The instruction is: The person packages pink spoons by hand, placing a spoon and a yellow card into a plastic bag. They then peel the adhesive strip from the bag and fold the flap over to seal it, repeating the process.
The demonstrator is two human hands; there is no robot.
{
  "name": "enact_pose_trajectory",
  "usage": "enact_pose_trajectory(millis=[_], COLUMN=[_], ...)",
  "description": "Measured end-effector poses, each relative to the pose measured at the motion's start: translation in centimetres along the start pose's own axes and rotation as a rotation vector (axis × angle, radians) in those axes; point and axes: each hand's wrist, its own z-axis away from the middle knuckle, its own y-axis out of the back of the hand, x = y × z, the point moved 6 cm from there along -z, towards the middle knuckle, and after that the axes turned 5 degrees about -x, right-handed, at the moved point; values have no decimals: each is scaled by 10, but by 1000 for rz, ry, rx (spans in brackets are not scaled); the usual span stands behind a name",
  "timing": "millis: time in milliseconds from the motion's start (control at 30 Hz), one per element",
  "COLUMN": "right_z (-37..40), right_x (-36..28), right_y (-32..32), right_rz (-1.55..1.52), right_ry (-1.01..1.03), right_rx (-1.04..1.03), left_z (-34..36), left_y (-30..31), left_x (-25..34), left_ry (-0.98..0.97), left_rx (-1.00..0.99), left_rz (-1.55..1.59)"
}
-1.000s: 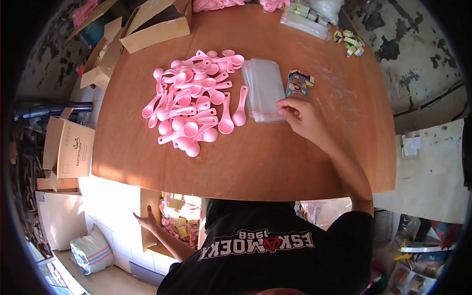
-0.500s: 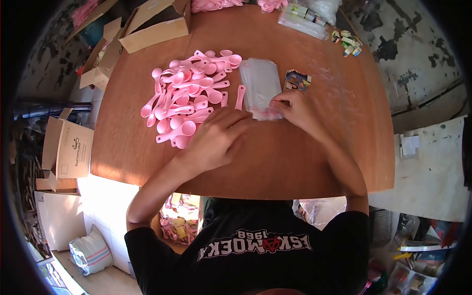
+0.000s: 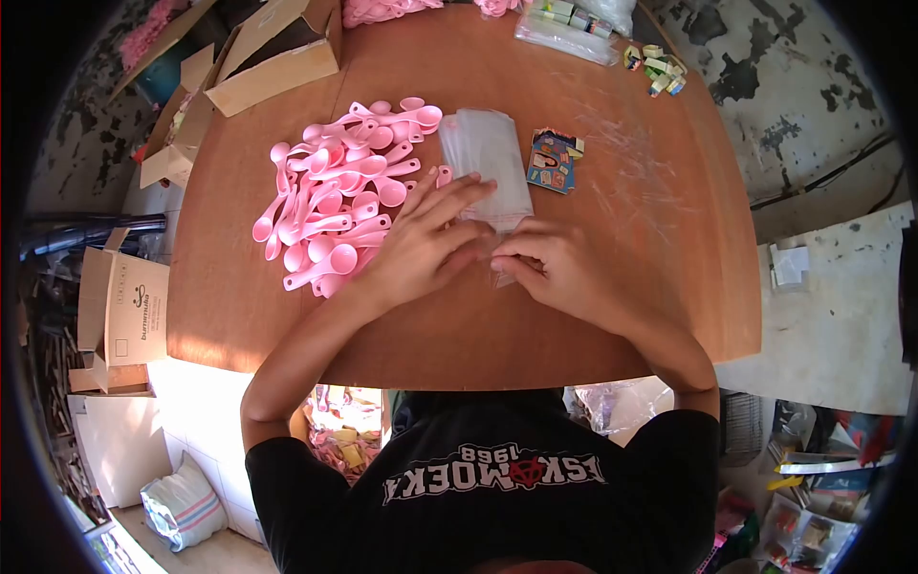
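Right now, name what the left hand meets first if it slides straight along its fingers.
The stack of clear bags: fingertips of the left hand seem to rest on its near edge, though depth is unclear.

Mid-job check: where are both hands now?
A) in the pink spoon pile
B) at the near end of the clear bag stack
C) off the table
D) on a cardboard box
B: the left hand and right hand meet at the near end of the clear bag stack.
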Motion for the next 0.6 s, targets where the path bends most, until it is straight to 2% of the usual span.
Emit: enact_pose_trajectory(millis=[67, 100, 133, 167, 200, 233, 267, 333, 467, 567, 600], right_z=[-4, -7, -13, -19, -23, -21, -17, -14, -10, -10, -8], right_x=[5, 13, 32, 55, 77, 89, 98, 102, 100, 97, 95], right_y=[6, 10, 22, 31, 45, 54, 53, 50, 46, 55, 64], right_rz=[-52, -106, -25, -24, 228, 481, 488, 678, 693, 518, 486], right_ry=[-58, -116, -217, -219, -152, -81, -78, -7, 7, -66, -170], right_rx=[-54, -106, -103, -97, 36, 165, 165, 182, 184, 141, 228], left_z=[6, 7, 8, 8, 11, 15, 19, 22, 22, 22, 22], left_y=[-6, -6, -4, -2, 0, -4, -9, -11, -11, -12, -11], left_x=[-1, -3, -6, -9, -6, -15, -24, -29, -34, -38, -38], left_ry=[-143, -146, -102, -58, -64, 139, 345, 334, 386, 447, 450], left_rx=[-129, -131, -119, -106, -107, -170, -228, -175, -53, -55, -54], left_rz=[86, 84, 201, 321, 324, 518, 709, 796, 1015, 1021, 1020])
